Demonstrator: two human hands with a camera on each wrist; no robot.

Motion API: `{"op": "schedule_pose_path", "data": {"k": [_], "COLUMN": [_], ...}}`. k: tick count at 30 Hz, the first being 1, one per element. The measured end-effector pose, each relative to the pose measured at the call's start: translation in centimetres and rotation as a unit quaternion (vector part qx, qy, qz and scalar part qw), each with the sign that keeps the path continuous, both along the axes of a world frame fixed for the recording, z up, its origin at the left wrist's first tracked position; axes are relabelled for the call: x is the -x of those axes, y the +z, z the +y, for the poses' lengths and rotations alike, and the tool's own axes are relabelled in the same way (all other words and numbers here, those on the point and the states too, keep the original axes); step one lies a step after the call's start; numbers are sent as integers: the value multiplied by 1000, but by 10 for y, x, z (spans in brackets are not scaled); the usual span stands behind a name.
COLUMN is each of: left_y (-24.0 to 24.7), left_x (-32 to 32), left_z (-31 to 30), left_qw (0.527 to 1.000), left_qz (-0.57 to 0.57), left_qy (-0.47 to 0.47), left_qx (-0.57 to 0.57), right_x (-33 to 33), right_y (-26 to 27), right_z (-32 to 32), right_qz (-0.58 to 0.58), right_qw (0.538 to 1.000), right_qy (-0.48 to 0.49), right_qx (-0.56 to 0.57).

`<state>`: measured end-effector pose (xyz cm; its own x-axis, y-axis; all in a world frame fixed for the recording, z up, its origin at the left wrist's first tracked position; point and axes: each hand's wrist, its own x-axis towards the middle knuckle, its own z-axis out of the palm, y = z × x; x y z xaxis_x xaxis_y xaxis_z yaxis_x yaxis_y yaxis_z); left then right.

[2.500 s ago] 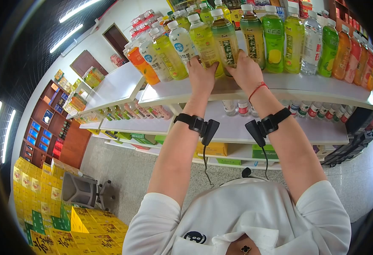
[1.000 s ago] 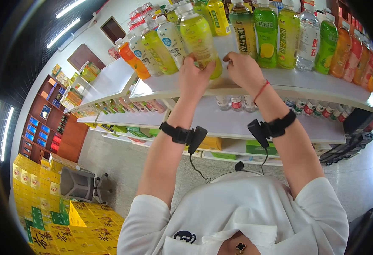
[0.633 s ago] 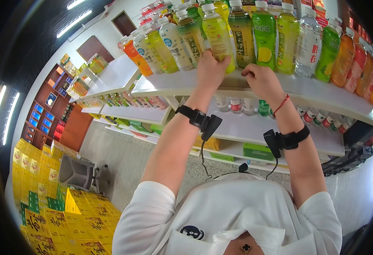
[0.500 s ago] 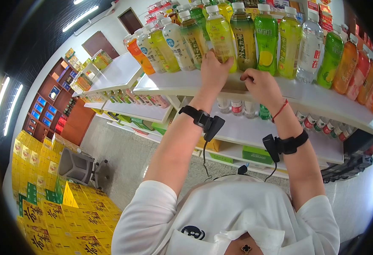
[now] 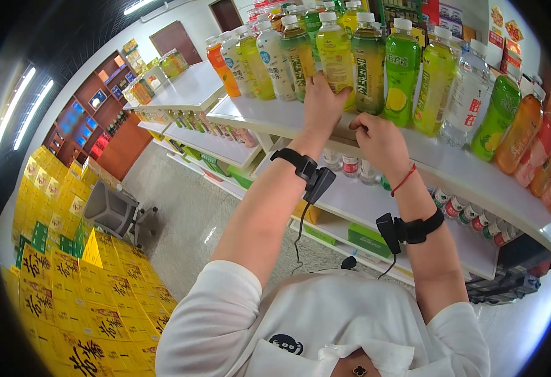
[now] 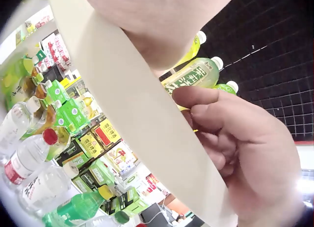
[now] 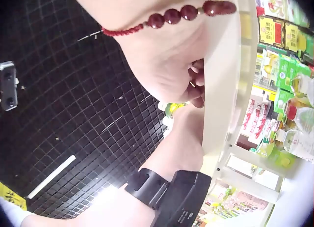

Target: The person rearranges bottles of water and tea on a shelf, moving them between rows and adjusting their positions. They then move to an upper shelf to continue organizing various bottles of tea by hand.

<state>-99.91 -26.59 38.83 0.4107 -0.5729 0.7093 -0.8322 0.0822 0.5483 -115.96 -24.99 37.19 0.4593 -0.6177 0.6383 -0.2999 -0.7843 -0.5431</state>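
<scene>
In the head view, my left hand [image 5: 323,108] is at the lower part of a yellow-green drink bottle [image 5: 335,53], thumb on its right side and fingers on its left. The bottle stands upright in the front row on a white shelf [image 5: 250,117]. Just left of it is a jasmine tea bottle [image 5: 298,60], and on its right another dark-labelled tea bottle [image 5: 368,69]. My right hand [image 5: 382,143], with a red bracelet, is at the shelf's front edge below these bottles, fingers curled and holding nothing. In the left wrist view, the right hand's curled fingers [image 6: 216,114] show beside the shelf edge.
The row continues right with a green lemon bottle [image 5: 402,72], a clear water bottle [image 5: 467,94] and orange drinks [image 5: 522,135]. Lower shelves hold small bottles [image 5: 470,213] and green boxes [image 5: 368,239]. Yellow cartons [image 5: 99,301] and an office chair [image 5: 109,210] are at the left.
The yellow-green bottle, earlier raised in my left hand, now stands between the two tea bottles; one tea bottle has gone to its left. My right hand has left the bottles and drawn down to the edge.
</scene>
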Motion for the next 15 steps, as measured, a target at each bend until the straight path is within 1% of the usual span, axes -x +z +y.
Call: {"op": "schedule_pose_path", "data": {"k": [4,15], "left_y": [0,-3], "left_x": [1,0], "left_z": [-2,-6], "left_qw": [1000,999], "left_qz": [4,12], "left_qy": [25,35], "left_qx": [-8,1], "right_x": [2,1], "right_y": [3,-4], "right_z": [4,-2], "right_qz": [14,27], "right_qw": [1000,1000], "right_qy": [5,-2], "right_qx": [-1,15]}}
